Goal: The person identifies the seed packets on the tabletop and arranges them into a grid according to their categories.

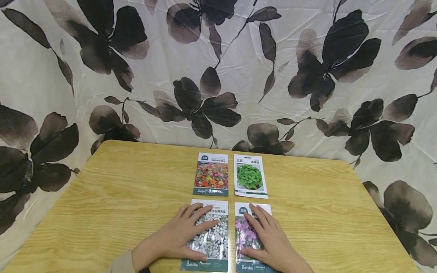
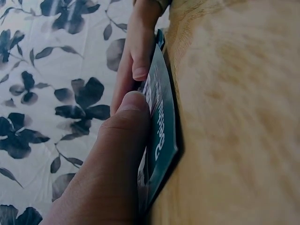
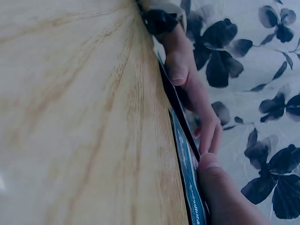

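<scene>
My left hand point(image 1: 177, 236) rests on a seed packet with white flowers point(image 1: 218, 237), its fingers spread across the upper part and its thumb lower down. Beside it, my right hand point(image 1: 273, 238) lies over a packet with pink-purple flowers point(image 1: 241, 236), hiding much of its right side. In the left wrist view, the thumb point(image 2: 124, 126) sits against the face of the white-flower packet point(image 2: 161, 112), whose lower edge stands slightly off the wood. The right wrist view has the right thumb point(image 3: 218, 180) at the edge of its packet point(image 3: 187, 171).
Behind the hands lie a packet with mixed orange and red flowers point(image 1: 211, 176) and a packet with green leaves point(image 1: 250, 176), side by side. All are on a wooden table point(image 1: 136, 182). A floral-print cloth point(image 1: 218, 45) hangs behind the far edge.
</scene>
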Tool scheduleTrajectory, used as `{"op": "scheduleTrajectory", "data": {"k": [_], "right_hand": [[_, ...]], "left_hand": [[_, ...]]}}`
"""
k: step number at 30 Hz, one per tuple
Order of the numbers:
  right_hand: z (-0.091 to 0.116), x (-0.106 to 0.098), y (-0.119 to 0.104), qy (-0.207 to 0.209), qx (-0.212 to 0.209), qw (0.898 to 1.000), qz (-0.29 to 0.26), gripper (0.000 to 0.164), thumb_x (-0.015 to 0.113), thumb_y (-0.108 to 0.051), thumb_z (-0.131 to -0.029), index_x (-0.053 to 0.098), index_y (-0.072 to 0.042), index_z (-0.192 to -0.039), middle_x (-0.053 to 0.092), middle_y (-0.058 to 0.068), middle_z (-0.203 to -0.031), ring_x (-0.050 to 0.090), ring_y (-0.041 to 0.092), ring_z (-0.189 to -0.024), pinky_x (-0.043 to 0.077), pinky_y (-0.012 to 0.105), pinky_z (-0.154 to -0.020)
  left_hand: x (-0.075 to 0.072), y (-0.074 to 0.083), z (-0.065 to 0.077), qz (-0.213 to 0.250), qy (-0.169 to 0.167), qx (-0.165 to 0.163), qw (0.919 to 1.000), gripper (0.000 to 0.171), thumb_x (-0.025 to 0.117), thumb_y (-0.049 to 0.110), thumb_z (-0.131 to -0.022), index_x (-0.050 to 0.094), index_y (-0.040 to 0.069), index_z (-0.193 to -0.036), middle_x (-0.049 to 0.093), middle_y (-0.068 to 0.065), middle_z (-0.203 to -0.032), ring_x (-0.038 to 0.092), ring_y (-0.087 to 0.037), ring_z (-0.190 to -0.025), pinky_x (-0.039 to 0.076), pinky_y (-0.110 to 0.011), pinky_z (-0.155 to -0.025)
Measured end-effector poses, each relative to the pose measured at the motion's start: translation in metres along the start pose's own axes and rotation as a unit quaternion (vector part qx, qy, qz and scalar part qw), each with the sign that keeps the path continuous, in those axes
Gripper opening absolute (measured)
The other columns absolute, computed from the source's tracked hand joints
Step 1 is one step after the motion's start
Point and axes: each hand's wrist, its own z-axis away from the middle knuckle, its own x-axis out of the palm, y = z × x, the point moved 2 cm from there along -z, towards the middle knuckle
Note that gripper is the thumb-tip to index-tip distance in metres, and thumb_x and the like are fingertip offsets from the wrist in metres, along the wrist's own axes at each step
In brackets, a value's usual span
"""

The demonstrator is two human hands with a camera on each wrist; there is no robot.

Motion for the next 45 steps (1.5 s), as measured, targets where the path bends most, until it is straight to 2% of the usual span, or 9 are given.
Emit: {"op": "scheduleTrajectory", "data": {"k": [7, 15, 28, 36, 39, 41, 43, 45], "right_hand": [[0.000, 0.000, 0.000, 0.004, 0.002, 1.000, 0.002, 0.093, 0.058, -0.074, -0.083, 0.031, -0.025, -0.158, 0.021, 0.003, -0.164, 0.023, 0.029, -0.148, 0.033, 0.060, -0.108], [-0.001, -0.002, -0.001, 0.023, 0.000, 1.000, -0.001, 0.092, 0.060, -0.076, -0.080, 0.040, -0.026, -0.154, 0.028, 0.002, -0.161, 0.030, 0.028, -0.144, 0.038, 0.059, -0.104], [0.000, -0.001, -0.001, 0.020, 0.003, 1.000, -0.012, 0.091, 0.060, -0.074, -0.082, 0.037, -0.025, -0.155, 0.023, 0.003, -0.163, 0.024, 0.029, -0.147, 0.033, 0.060, -0.108], [0.000, -0.001, -0.001, 0.052, -0.016, 0.998, -0.035, 0.085, 0.068, -0.064, -0.083, 0.042, -0.022, -0.153, 0.029, 0.005, -0.161, 0.029, 0.029, -0.145, 0.031, 0.055, -0.107], [-0.001, -0.003, -0.001, 0.073, -0.022, 0.996, -0.052, 0.077, 0.071, -0.056, -0.086, 0.046, -0.020, -0.149, 0.035, 0.005, -0.158, 0.034, 0.028, -0.142, 0.033, 0.056, -0.105], [-0.003, -0.006, -0.001, 0.097, -0.026, 0.992, -0.072, 0.070, 0.074, -0.047, -0.087, 0.050, -0.017, -0.146, 0.040, 0.007, -0.154, 0.039, 0.027, -0.138, 0.037, 0.055, -0.103], [-0.005, -0.010, -0.002, 0.125, -0.027, 0.987, -0.100, 0.063, 0.076, -0.035, -0.088, 0.053, -0.014, -0.143, 0.046, 0.009, -0.149, 0.044, 0.026, -0.134, 0.040, 0.049, -0.103], [-0.008, -0.017, -0.002, 0.153, -0.029, 0.978, -0.140, 0.058, 0.077, -0.022, -0.087, 0.056, -0.010, -0.140, 0.051, 0.011, -0.144, 0.048, 0.025, -0.131, 0.040, 0.038, -0.106]], "left_hand": [[0.001, 0.000, 0.000, -0.010, 0.005, 0.002, 0.9999, 0.084, 0.048, 0.079, -0.085, 0.033, 0.036, -0.155, 0.023, -0.005, -0.163, 0.024, -0.034, -0.144, 0.031, -0.065, -0.105], [0.000, 0.000, 0.000, -0.012, 0.007, 0.006, 0.9999, 0.084, 0.049, 0.078, -0.085, 0.033, 0.035, -0.155, 0.024, -0.006, -0.162, 0.025, -0.034, -0.144, 0.032, -0.065, -0.104], [0.002, -0.001, 0.000, -0.004, 0.006, 0.004, 1.0000, 0.084, 0.049, 0.078, -0.085, 0.033, 0.036, -0.155, 0.024, -0.006, -0.162, 0.024, -0.035, -0.144, 0.032, -0.065, -0.104], [0.000, -0.001, 0.001, -0.005, 0.004, 0.005, 1.0000, 0.081, 0.048, 0.075, -0.088, 0.032, 0.035, -0.156, 0.023, -0.005, -0.162, 0.024, -0.033, -0.144, 0.032, -0.064, -0.104], [-0.001, -0.001, 0.000, -0.001, 0.023, 0.011, 0.9997, 0.073, 0.050, 0.068, -0.093, 0.035, 0.032, -0.155, 0.027, -0.004, -0.160, 0.026, -0.031, -0.143, 0.033, -0.061, -0.104], [-0.001, -0.001, -0.001, 0.007, 0.052, 0.017, 0.9985, 0.066, 0.054, 0.059, -0.096, 0.040, 0.028, -0.152, 0.034, -0.005, -0.157, 0.030, -0.029, -0.140, 0.035, -0.058, -0.103], [-0.002, -0.001, -0.002, 0.015, 0.086, 0.022, 0.9960, 0.057, 0.058, 0.047, -0.098, 0.046, 0.024, -0.148, 0.040, -0.005, -0.152, 0.033, -0.027, -0.137, 0.036, -0.056, -0.102], [-0.004, -0.002, -0.004, 0.029, 0.117, 0.019, 0.9926, 0.051, 0.061, 0.039, -0.097, 0.050, 0.021, -0.145, 0.044, -0.006, -0.149, 0.036, -0.025, -0.135, 0.036, -0.055, -0.101]]}}
